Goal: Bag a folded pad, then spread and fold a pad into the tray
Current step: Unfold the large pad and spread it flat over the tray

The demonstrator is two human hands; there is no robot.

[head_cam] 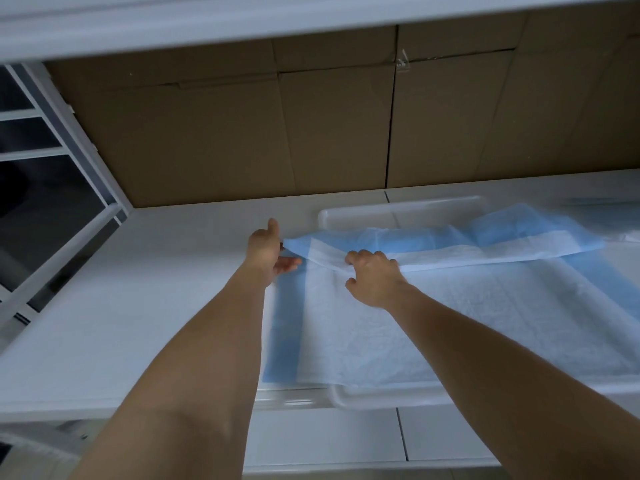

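Both arms out over the white table (138,306), and I'm working the far left end of the blue-and-white pad (433,323). It lies spread across the clear plastic tray (398,211), its near part flat, its far strip doubled back toward me. My left hand (268,252) is at the blue corner: thumb up, fingers under the edge, the corner looks nipped between them, though the exact contact is hidden. My right hand (372,277) has its fingers curled down onto the white folded edge, gripping it just beside the left.

Looks like I'm mid-fold, with the bagging not in view at all.

Risks now. The pad is thin and limp, so if I pull one hand harder than the other, the crease will run crooked. The right end of the strip already lies rumpled and skewed, well away from both hands, so it could drag or bunch as I move. The tray is light, sitting at the table's near edge; tugging the pad toward me could slide it off.
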